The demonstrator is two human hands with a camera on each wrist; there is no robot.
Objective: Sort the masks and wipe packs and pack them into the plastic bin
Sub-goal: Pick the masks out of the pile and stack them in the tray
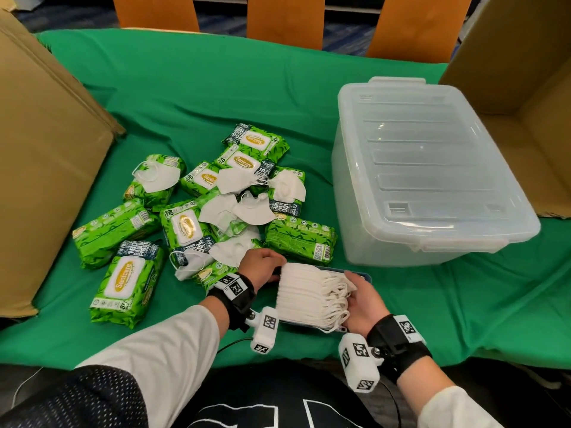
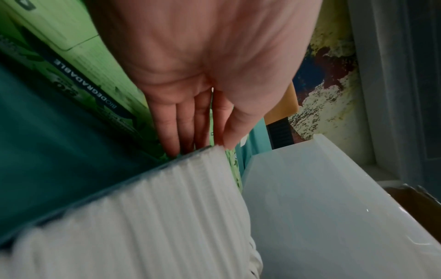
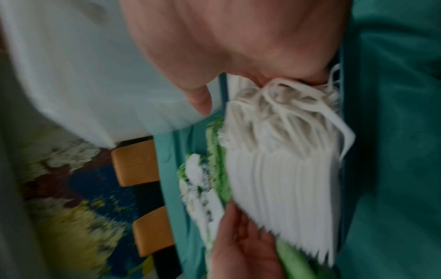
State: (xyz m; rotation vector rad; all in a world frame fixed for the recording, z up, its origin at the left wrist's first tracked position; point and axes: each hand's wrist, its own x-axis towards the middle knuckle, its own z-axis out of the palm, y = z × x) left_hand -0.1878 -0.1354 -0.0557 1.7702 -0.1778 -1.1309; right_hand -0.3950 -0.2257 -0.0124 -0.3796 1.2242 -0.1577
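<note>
A thick stack of white masks (image 1: 312,293) lies in a shallow blue tray (image 1: 363,275) at the table's near edge. My left hand (image 1: 268,267) holds its far left end, with the fingers (image 2: 171,132) reaching down behind the stack (image 2: 155,217). My right hand (image 1: 358,291) grips the ear-loop end (image 3: 281,113), thumb over the top. Behind the stack lies a pile of green wipe packs (image 1: 129,279) with loose white masks (image 1: 238,208) scattered over them. The clear plastic bin (image 1: 426,168) stands to the right with its lid on.
Open cardboard boxes stand at the far left (image 1: 40,168) and far right (image 1: 525,97). The green cloth (image 1: 200,88) covers the table. Orange chair backs (image 1: 284,17) line its far side. The bin's wall (image 2: 322,198) is close to the stack's right end.
</note>
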